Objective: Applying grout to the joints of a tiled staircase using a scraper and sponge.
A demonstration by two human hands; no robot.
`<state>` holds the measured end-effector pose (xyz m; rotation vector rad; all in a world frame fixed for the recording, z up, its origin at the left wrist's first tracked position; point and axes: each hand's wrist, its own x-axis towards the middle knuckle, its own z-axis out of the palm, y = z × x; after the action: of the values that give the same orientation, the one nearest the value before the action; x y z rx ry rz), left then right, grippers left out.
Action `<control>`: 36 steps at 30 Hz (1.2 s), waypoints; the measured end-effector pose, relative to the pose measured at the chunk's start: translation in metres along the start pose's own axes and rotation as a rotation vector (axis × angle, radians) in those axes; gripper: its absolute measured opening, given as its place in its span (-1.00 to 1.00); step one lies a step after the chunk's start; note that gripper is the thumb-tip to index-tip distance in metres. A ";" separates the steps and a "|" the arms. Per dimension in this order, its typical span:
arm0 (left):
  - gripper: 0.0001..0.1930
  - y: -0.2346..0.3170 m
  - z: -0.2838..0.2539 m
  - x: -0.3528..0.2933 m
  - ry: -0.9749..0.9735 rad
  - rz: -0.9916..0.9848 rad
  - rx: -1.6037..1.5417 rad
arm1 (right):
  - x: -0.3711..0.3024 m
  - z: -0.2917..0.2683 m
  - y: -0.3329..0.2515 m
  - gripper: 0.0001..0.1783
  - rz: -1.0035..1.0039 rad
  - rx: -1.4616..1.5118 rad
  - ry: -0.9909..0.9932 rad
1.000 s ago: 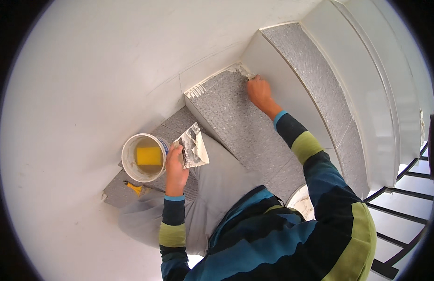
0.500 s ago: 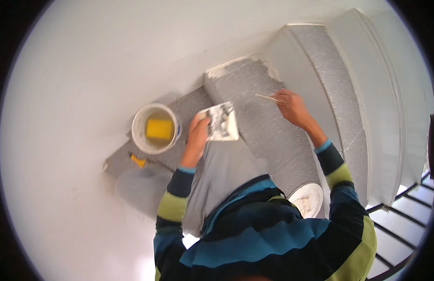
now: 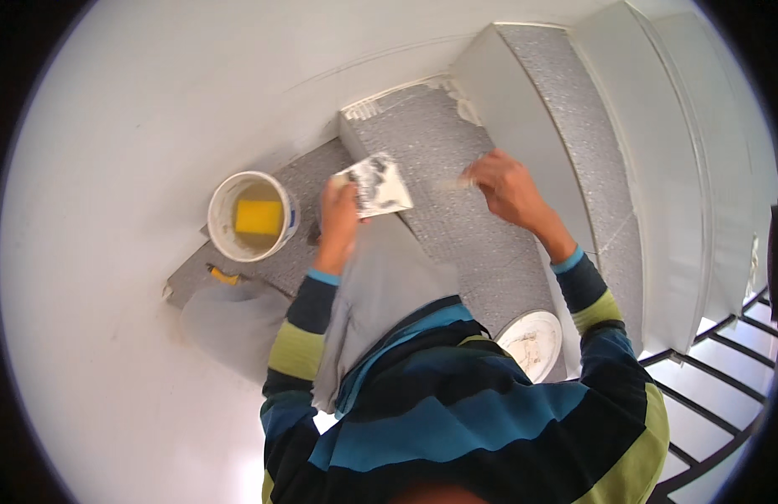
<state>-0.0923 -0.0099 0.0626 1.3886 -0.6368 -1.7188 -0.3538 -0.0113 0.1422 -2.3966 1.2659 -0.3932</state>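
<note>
My left hand [image 3: 338,214] is closed on the near left edge of a square plate [image 3: 393,195], pale and smeared with dark grey and white paste. It is held above my grey-clad knee and the stair treads. To the right, my right hand [image 3: 508,191] is raised over the grey speckled tread [image 3: 456,244], its fingers pinched together. From them a thin pale tool [image 3: 449,184] points left towards the plate, blurred by motion, so its exact kind does not show. The two hands are apart.
A white bucket [image 3: 222,239] with murky water and a yellow sponge [image 3: 258,217] stands left by the wall. A yellow-and-black handled tool [image 3: 223,275] lies below it. A round white paste-stained lid or tub [image 3: 551,333] is near my right side. Stairs rise right; black railing [image 3: 708,388] beyond.
The whole view has shifted, with the scene sliding left and up. My right hand has turned, and its thin tool is now blurred. My left hand still holds the plate.
</note>
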 end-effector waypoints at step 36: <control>-0.80 -0.002 -0.024 0.006 -0.030 -0.130 -0.351 | 0.044 0.034 0.028 -0.89 0.290 -0.122 0.085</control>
<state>-0.0703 -0.0113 0.0520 1.1777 -0.2468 -1.8519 -0.3357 -0.0550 0.1014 -2.2647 1.6920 -0.3422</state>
